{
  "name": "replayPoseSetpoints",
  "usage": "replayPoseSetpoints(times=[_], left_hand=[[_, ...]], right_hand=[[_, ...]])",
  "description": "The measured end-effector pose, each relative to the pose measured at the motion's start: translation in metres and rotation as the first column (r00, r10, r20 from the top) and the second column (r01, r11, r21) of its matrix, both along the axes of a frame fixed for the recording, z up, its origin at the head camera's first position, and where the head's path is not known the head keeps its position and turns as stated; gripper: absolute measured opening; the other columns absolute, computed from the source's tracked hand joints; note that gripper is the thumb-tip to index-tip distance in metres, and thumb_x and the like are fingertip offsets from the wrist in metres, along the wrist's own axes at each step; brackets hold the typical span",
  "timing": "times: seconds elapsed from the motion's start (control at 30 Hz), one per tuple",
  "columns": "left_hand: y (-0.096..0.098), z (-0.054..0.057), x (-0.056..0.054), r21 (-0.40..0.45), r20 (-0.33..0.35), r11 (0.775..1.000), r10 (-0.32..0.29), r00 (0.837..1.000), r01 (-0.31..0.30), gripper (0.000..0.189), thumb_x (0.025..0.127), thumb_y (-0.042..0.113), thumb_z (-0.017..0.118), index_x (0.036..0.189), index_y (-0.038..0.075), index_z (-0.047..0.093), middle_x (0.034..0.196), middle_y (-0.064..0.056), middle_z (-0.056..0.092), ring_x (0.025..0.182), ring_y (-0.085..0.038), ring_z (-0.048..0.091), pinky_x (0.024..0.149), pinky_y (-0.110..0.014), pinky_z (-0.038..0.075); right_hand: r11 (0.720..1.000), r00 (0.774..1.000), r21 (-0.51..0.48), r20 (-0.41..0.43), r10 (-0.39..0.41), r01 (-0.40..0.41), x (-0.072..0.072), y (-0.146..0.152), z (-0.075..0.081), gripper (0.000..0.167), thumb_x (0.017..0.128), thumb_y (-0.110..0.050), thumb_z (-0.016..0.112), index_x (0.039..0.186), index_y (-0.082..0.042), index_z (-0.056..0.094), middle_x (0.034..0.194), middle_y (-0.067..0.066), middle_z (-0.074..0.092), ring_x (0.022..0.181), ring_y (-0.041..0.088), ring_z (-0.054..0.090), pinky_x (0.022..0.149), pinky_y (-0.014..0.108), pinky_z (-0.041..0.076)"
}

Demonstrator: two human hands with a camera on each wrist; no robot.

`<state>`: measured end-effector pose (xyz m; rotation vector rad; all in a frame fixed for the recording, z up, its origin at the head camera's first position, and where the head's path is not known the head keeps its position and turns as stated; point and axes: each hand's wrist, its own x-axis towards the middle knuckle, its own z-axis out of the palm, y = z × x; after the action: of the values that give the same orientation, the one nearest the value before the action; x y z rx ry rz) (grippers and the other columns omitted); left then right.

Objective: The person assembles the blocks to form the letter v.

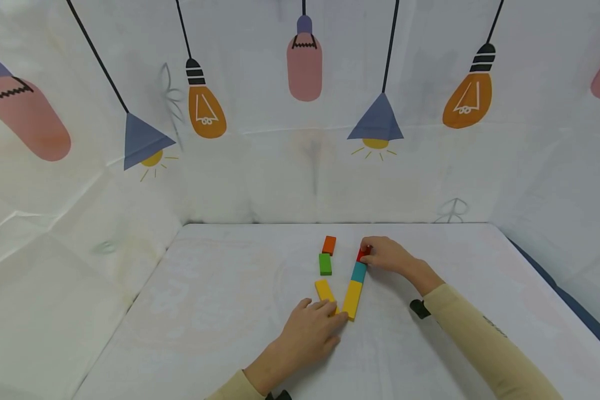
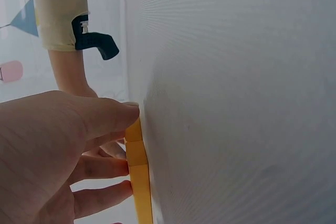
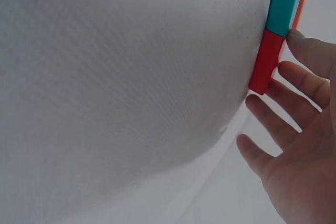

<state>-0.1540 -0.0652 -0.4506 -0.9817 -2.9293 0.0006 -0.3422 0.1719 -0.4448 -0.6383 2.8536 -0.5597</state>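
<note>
A slanted row on the white table has a red block (image 1: pixel 363 254) at its far end, a teal block (image 1: pixel 359 272) in the middle and a yellow block (image 1: pixel 352 300) at the near end. My right hand (image 1: pixel 391 256) pinches the red block with thumb and fingertips; its other fingers spread loosely in the right wrist view. With fairly straight fingers, my left hand (image 1: pixel 307 333) touches the near ends of the yellow pieces. Those fingers partly cover a second yellow block (image 1: pixel 324 289), which leans toward the row's near end. Yellow segments (image 2: pixel 137 153) show beside the left fingertips.
A green block (image 1: pixel 325 264) lies beyond the second yellow block, with an orange block (image 1: pixel 329 245) at its far corner. The white table (image 1: pixel 205 311) meets a wall sheet (image 1: pixel 260 178) printed with lamps. Dark wrist mounts (image 1: pixel 420 309) sit at both sleeves.
</note>
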Motion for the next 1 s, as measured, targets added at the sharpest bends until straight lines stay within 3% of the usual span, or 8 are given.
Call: replayPoseSetpoints(times=[0.37, 1.0], left_hand=[[-0.0011, -0.0004, 0.0006, 0.005, -0.007, 1.0, -0.002, 1.0, 0.002, 0.045, 0.093, 0.046, 0.066, 0.136, 0.037, 0.057, 0.131, 0.007, 0.062, 0.125, -0.014, 0.058, 0.103, -0.048, 0.048], [-0.0003, 0.0005, 0.0007, -0.004, 0.004, 1.0, 0.008, 1.0, -0.008, 0.045, 0.093, 0.046, 0.066, 0.136, 0.038, 0.057, 0.132, 0.008, 0.062, 0.126, -0.014, 0.058, 0.104, -0.047, 0.048]], right_hand=[[1.0, 1.0, -0.01, -0.006, 0.018, -0.018, 0.0036, -0.0001, 0.0047, 0.015, 0.092, -0.022, 0.066, 0.102, -0.011, 0.065, 0.096, 0.003, 0.066, 0.085, 0.019, 0.055, 0.08, 0.036, 0.053], [0.998, 1.0, -0.068, -0.021, 0.01, -0.011, 0.0034, 0.0012, -0.0031, 0.017, 0.092, -0.022, 0.068, 0.103, -0.01, 0.066, 0.098, 0.004, 0.067, 0.087, 0.019, 0.056, 0.084, 0.037, 0.054]])
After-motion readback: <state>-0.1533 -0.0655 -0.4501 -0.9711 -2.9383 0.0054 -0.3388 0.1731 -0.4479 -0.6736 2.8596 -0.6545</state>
